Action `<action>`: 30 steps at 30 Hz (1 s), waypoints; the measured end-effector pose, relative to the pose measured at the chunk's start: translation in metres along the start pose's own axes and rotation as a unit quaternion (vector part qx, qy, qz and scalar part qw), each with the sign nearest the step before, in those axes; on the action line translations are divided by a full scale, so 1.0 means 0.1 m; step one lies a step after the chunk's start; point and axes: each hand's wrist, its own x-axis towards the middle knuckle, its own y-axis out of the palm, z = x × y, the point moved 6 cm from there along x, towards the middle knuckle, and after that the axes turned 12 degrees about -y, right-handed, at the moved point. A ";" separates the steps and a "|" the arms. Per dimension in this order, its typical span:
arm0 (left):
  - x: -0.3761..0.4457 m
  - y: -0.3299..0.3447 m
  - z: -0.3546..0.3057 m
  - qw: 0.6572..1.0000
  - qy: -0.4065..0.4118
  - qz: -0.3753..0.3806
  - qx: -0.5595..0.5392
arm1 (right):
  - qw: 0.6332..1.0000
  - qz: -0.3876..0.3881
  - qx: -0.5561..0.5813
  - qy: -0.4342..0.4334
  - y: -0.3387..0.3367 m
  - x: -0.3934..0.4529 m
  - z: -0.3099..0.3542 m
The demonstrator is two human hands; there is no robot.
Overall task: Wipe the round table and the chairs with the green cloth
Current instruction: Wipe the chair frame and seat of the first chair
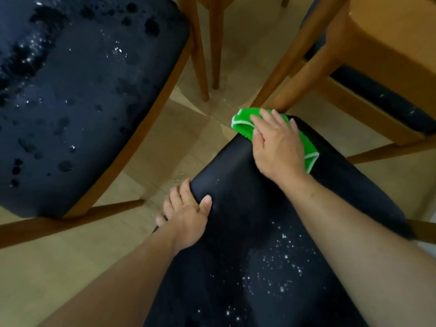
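Head view, asker: What lies nearest, and what is each hand doing?

Describer: Nearest is a dark chair seat (pixel 259 244), speckled with white droplets at its near end. The left hand (pixel 188 215) grips the seat's left edge, fingers curled over the side and thumb on top, steadying it. Farther along, the right hand (pixel 276 142) lies flat with fingers spread, pressing the green cloth (pixel 243 121) on the seat's far end.

Asker: How should the wipe go?

Describer: Likely best pulled nearward in overlapping passes across the droplets, palm kept flat and the left hand bracing. To the far left, a second chair seat (pixel 82 102) shows wet blotches. At the far right stands a wooden chair (pixel 389 43). No round table can be made out.
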 end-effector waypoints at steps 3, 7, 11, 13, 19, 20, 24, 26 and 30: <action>0.03 0.01 0.00 1.000 -0.005 0.003 -0.001 | 0.998 0.031 0.026 -0.050 0.13 -0.35 0.43; 0.06 0.06 0.01 1.000 -0.013 0.002 -0.009 | 0.977 0.110 0.027 -0.181 0.31 -1.18 0.92; 0.12 0.08 0.05 1.000 0.001 0.000 -0.010 | 0.958 0.125 -0.046 -0.253 0.22 -0.87 0.54; 0.12 0.09 0.06 1.000 0.005 0.006 -0.006 | 0.989 0.078 -0.041 -0.121 0.06 -0.48 0.19; 0.08 -0.05 0.00 0.993 0.006 0.069 -0.099 | 0.999 0.015 -0.044 -0.010 0.19 -0.47 0.44; 0.06 -0.10 0.02 0.969 -0.013 0.126 -0.213 | 0.999 0.016 -0.036 -0.026 0.23 -0.59 0.57; -0.05 -0.34 0.21 0.847 -0.064 0.245 -0.467 | 0.992 0.057 0.002 -0.117 0.52 -1.36 1.30; -0.04 -0.38 0.32 0.858 -0.058 0.244 -0.448 | 0.976 0.113 0.003 -0.185 0.70 -1.80 1.66; -0.09 -0.40 0.40 0.892 -0.044 0.220 -0.394 | 0.934 0.174 -0.006 -0.312 0.71 -1.92 1.66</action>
